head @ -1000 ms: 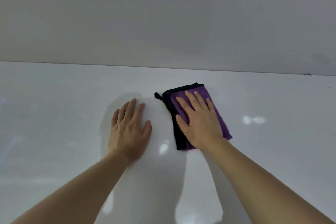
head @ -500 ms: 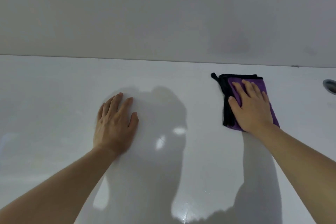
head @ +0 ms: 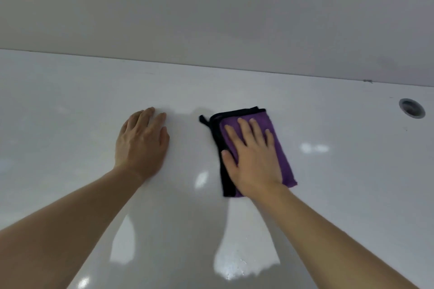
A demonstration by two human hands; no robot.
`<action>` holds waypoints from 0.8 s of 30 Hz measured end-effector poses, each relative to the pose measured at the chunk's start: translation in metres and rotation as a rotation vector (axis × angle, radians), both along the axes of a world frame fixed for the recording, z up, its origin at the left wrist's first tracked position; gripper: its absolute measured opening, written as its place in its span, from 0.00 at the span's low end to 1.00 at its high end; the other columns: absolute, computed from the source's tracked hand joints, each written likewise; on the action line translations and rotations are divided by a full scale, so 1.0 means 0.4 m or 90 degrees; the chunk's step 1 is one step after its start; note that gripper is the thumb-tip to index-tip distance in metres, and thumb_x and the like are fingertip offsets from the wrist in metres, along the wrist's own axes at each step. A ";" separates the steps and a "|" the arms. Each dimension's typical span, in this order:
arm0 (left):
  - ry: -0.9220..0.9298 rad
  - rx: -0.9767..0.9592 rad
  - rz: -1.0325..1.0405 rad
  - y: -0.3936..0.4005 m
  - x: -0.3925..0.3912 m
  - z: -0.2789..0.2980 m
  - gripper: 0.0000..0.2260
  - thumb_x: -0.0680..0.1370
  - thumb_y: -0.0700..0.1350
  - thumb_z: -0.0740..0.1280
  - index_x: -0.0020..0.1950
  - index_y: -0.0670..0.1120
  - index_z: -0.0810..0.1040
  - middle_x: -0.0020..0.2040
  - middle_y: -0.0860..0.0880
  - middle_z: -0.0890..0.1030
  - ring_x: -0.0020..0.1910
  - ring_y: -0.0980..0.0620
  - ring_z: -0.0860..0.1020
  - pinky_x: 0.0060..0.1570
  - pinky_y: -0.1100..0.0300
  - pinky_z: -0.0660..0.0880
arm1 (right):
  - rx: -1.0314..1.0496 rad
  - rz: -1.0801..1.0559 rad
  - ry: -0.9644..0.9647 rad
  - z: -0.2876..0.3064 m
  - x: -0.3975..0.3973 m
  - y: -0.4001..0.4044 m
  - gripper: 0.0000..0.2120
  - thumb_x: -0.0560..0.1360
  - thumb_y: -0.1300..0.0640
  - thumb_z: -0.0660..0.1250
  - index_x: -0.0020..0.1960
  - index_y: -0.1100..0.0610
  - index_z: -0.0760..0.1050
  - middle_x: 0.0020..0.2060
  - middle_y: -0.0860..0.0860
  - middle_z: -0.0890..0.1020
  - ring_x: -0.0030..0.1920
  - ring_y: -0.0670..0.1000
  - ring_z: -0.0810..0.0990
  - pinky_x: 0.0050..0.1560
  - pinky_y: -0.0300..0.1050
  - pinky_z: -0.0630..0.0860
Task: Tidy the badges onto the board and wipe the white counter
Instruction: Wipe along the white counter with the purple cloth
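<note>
1. Probably a home or office interior, with too little in view to settle which.
2. Glossy white counter [head: 70, 124] filling the near and middle scene, mirroring ceiling lights as bright patches.
3. Plain pale grey wall [head: 211, 12] rising along the far edge.
4. Round grey-rimmed hole [head: 412, 107] set into the far right of the surface, like a cable port.

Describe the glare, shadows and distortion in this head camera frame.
Head view: bright glare patches dot the glossy white counter; soft shadows of the arms fall beyond the left hand and right hand on the purple cloth; the back edge bows slightly, wide-angle.
</note>
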State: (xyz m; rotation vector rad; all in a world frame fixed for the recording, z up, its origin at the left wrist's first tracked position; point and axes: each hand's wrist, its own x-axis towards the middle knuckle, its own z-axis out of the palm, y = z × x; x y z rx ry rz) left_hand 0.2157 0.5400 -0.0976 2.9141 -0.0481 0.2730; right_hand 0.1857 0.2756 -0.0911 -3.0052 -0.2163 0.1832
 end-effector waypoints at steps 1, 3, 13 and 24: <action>0.009 0.003 0.004 -0.005 -0.003 0.002 0.18 0.83 0.46 0.61 0.71 0.45 0.74 0.71 0.42 0.74 0.69 0.40 0.70 0.68 0.43 0.69 | 0.000 0.013 0.000 -0.001 -0.022 0.038 0.33 0.80 0.36 0.42 0.83 0.44 0.53 0.84 0.52 0.54 0.83 0.57 0.49 0.81 0.62 0.46; 0.029 -0.014 0.026 -0.015 -0.013 0.010 0.20 0.83 0.46 0.61 0.75 0.44 0.70 0.72 0.44 0.73 0.70 0.41 0.69 0.69 0.44 0.67 | 0.010 0.044 0.000 -0.003 -0.069 0.104 0.33 0.80 0.37 0.43 0.83 0.44 0.53 0.84 0.52 0.54 0.83 0.57 0.48 0.81 0.62 0.45; 0.075 -0.124 0.071 -0.104 -0.256 0.025 0.21 0.82 0.43 0.63 0.75 0.45 0.70 0.77 0.45 0.68 0.76 0.44 0.63 0.77 0.46 0.58 | 0.037 0.083 -0.013 -0.017 -0.106 0.009 0.32 0.82 0.36 0.43 0.83 0.44 0.53 0.84 0.49 0.52 0.83 0.53 0.46 0.82 0.56 0.43; 0.083 -0.092 0.070 -0.135 -0.392 0.015 0.25 0.80 0.51 0.55 0.76 0.45 0.70 0.79 0.44 0.66 0.78 0.45 0.59 0.78 0.44 0.56 | 0.010 -0.024 -0.047 -0.017 -0.051 -0.258 0.30 0.83 0.38 0.46 0.83 0.46 0.54 0.83 0.50 0.54 0.83 0.55 0.50 0.81 0.59 0.48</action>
